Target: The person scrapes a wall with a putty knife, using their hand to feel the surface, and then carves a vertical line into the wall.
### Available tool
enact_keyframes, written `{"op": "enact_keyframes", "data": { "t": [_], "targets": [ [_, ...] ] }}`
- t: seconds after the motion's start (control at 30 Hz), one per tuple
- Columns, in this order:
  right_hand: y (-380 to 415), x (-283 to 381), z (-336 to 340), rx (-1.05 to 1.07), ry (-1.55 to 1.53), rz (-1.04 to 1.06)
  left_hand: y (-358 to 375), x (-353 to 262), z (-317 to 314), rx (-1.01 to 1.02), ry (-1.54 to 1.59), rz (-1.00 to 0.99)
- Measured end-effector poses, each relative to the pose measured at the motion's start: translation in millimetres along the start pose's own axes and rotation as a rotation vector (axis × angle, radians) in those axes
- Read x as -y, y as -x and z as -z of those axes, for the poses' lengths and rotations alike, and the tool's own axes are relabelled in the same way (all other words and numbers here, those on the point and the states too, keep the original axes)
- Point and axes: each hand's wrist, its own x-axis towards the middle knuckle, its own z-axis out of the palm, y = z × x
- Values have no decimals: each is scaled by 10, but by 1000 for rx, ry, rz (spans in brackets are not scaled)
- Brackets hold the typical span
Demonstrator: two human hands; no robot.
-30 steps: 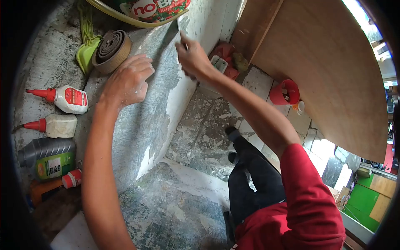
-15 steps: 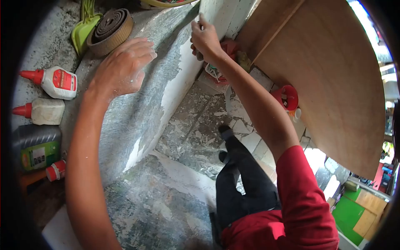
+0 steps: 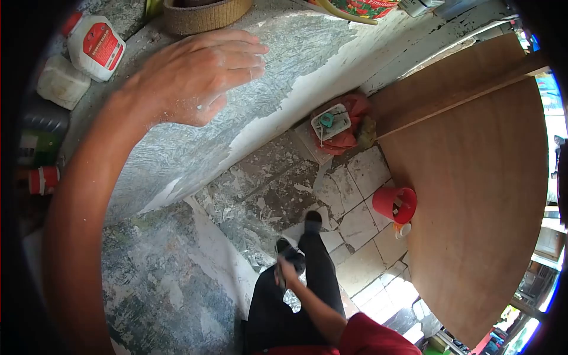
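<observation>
My left hand [image 3: 204,74] lies against the upper part of the low wall [image 3: 160,154], fingers stretched out and dusted white. Just above it sits a rolled brown belt-like strip [image 3: 207,18]. Grey, scuffed patches cover the wall, with a white strip along its lower part. My right hand [image 3: 287,273] is down by my knees, closed around a small hand tool [image 3: 280,283] with a dark handle. Its working end is blurred and cannot be made out.
On the ledge at left stand a white bottle with a red label [image 3: 97,47] and other containers. White flakes litter the floor [image 3: 266,183]. A tray [image 3: 331,124] lies by the wall base. A red bucket [image 3: 393,204] stands beside a large wooden board [image 3: 473,177].
My right hand has dropped from the wall's far upper end to near my knees, still holding the tool. My left hand stays on the wall. The view has shifted, showing more floor.
</observation>
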Motion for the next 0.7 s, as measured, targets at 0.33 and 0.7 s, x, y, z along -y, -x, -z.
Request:
{"op": "enact_keyframes", "data": {
  "t": [0.33, 0.7],
  "targets": [
    [369, 863, -84, -22, 510, 563, -22, 19, 25, -52, 84, 43],
    [1424, 3842, -1392, -267, 557, 1577, -32, 15, 5, -42, -2, 38]
  ]
}}
